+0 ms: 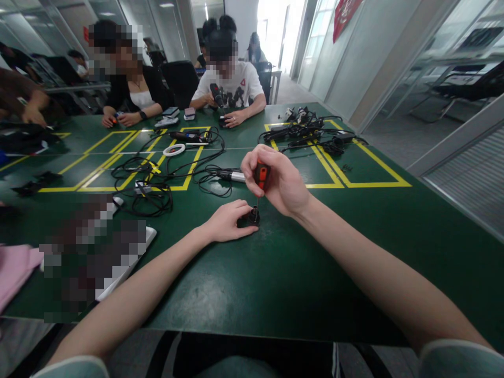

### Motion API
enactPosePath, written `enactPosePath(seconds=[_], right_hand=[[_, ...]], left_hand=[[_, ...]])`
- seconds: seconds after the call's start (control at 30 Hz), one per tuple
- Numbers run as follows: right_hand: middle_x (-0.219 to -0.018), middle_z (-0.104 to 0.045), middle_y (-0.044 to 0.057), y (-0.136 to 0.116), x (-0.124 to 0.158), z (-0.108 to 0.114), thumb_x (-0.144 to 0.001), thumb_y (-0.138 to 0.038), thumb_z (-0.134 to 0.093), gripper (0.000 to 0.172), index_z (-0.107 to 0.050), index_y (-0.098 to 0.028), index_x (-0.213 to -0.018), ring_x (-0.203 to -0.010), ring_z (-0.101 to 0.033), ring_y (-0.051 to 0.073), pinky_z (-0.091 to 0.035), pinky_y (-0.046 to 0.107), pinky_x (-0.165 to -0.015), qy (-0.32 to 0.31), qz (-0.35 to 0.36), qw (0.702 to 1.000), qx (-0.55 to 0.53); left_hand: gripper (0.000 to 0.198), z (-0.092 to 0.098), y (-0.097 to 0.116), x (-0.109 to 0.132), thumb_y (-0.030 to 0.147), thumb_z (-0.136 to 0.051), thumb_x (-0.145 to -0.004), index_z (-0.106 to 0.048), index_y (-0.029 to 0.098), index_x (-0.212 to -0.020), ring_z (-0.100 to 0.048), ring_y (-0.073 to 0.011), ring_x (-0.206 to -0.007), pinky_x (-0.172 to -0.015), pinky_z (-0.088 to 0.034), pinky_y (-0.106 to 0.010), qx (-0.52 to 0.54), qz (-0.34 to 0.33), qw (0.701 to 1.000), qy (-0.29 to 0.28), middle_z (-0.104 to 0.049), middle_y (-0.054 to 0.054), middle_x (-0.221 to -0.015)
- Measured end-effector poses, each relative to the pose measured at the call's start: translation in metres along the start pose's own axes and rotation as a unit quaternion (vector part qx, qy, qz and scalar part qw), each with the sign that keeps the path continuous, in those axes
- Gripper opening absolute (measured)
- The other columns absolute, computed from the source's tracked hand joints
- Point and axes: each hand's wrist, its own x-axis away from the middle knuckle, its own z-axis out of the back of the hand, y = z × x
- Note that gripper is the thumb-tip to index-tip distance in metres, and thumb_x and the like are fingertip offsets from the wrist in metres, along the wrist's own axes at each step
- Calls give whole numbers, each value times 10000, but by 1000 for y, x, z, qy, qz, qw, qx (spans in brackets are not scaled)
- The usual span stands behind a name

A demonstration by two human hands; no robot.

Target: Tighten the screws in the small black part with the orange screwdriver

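A screwdriver [261,175] with a red and black handle stands nearly upright in my right hand [280,181], whose fingers are wrapped round the handle. Its thin shaft points down to a small black part [254,216] on the green table. Around that part my left hand [230,221] is closed, thumb on the near side and fingers on the far side. Whether the tip sits in a screw is too small to tell. Just beyond my hands lies a silver and black cylindrical tool [232,176] with a cable.
Tangled black cables [145,194] lie to the left, near a white tape roll [174,150]. A pile of black cabled devices [307,131] is at the back right. Across the green table [220,294], a person [230,86] holds a power driver [216,94]. Yellow tape marks rectangles.
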Motion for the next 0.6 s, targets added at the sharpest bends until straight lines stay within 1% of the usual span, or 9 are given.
enactPosePath(seconds=[0.1,0.2,0.33,0.47,0.53,0.6], right_hand=[[-615,-528,-45,-1,0,-1,-927,-565,-700,452,-550,-192,-719,-454,-430,70,-332,221,-440,2,-18,1000,8],[-562,-486,-53,-2,0,-2,-929,-575,-701,459,-576,-185,-721,-447,-401,71,-294,215,-430,-9,-28,1000,-2],[-552,-505,-60,-1,2,-3,-943,-544,-696,418,-589,-183,-761,-441,-394,65,-295,202,-436,-27,-26,999,-18],[-577,-539,-92,2,2,-2,-962,-469,-693,312,-531,-219,-869,-409,-389,58,-281,186,-423,-7,9,999,-41],[-603,-562,-92,3,2,-2,-957,-425,-707,313,-497,-222,-845,-397,-402,52,-279,186,-414,7,24,999,-43],[-630,-578,-73,3,1,-1,-951,-420,-713,334,-507,-208,-796,-403,-432,51,-298,194,-412,7,24,999,-39]], left_hand=[[297,0,0,0,487,-718,-926,-650,198,-923,-605,-199,-789,-704,-499,-308,-2,3,1000,-2,-608,-29,-872],[303,0,0,0,489,-712,-927,-636,197,-903,-597,-195,-774,-689,-484,-303,-3,4,1000,-1,-599,-24,-863],[307,1,2,0,491,-705,-931,-622,200,-883,-591,-191,-761,-675,-471,-297,-5,6,1000,-3,-594,-20,-853],[304,2,3,0,483,-711,-931,-619,199,-874,-586,-186,-751,-662,-464,-291,-8,5,1000,-5,-591,-18,-847],[305,2,2,0,481,-715,-930,-617,199,-869,-581,-182,-744,-658,-458,-287,-9,5,1000,-5,-586,-15,-840],[304,2,2,0,478,-721,-927,-615,199,-867,-577,-181,-743,-659,-452,-284,-10,4,1000,-4,-580,-12,-836]])
